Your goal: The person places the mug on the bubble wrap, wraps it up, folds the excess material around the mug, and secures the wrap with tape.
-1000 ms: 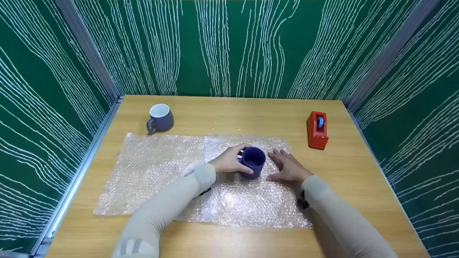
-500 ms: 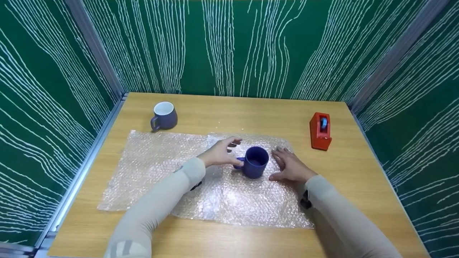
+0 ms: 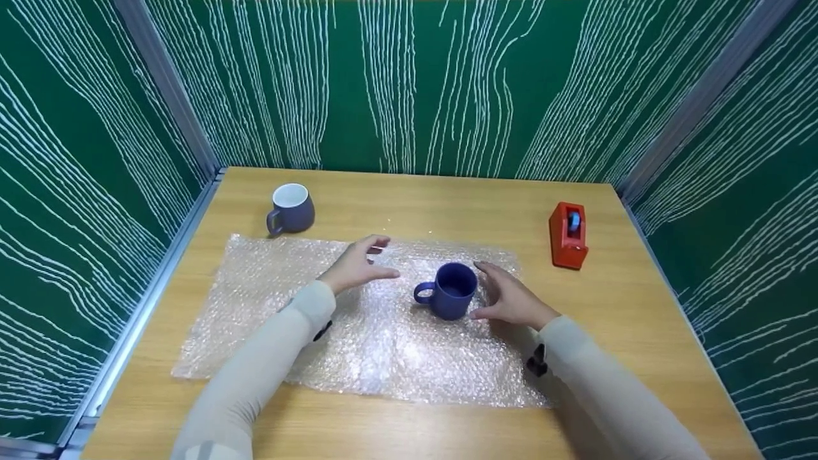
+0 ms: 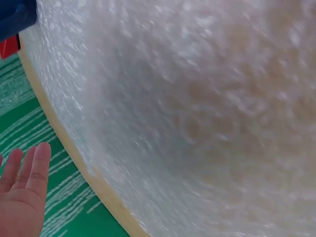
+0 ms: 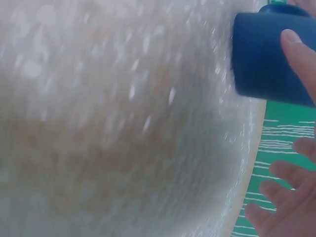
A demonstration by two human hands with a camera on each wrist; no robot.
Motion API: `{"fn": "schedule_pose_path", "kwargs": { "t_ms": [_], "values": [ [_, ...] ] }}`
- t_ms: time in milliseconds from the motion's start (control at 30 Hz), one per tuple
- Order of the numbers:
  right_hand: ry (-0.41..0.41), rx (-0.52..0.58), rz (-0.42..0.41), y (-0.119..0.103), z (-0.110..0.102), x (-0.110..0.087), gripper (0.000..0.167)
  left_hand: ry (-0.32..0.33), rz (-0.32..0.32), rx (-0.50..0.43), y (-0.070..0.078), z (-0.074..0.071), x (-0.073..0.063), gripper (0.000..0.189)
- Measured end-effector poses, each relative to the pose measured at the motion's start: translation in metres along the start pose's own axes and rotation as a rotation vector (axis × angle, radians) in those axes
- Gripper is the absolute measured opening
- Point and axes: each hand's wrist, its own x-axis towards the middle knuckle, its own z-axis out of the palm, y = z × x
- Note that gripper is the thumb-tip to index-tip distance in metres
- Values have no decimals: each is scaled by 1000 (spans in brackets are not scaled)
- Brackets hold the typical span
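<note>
A dark blue mug [image 3: 452, 294] stands upright on a sheet of bubble wrap [image 3: 281, 306], its handle toward the left. My left hand [image 3: 355, 264] hovers over the wrap, apart from the mug, thumb and fingers spread with nothing between them. On the mug's other side, my right hand [image 3: 512, 300] has its thumb and fingers parted close to the mug wall. In the right wrist view its thumb lies in front of the blue mug [image 5: 266, 59]; whether it touches cannot be told. The left wrist view shows the left fingers [image 4: 38, 170] extended.
A grey mug [image 3: 295, 212] with a white inside stands at the back left of the wooden table [image 3: 409, 428]. A red tape dispenser [image 3: 567, 236] sits at the back right. Green walls with white lines enclose the table's back and sides.
My left hand has let go of the blue mug and drawn away to the left, uncovering the handle. The right hand has moved slightly closer to the mug.
</note>
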Motion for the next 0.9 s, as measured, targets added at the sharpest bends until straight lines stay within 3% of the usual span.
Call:
{"fn": "schedule_pose_path", "kwargs": {
  "t_ms": [233, 533, 667, 900],
  "values": [
    [20, 139, -23, -15, 7, 1, 114, 73, -96, -3, -14, -7, 0, 87],
    [76, 288, -26, -24, 21, 12, 103, 82, -233, 13, -19, -7, 9, 92],
    [106, 316, 5, -28, 25, 14, 95, 79, -234, 26, -23, -6, 15, 93],
    [135, 338, 14, -32, 29, 17, 86, 86, -238, -39, -28, -5, 21, 91]
  ]
}}
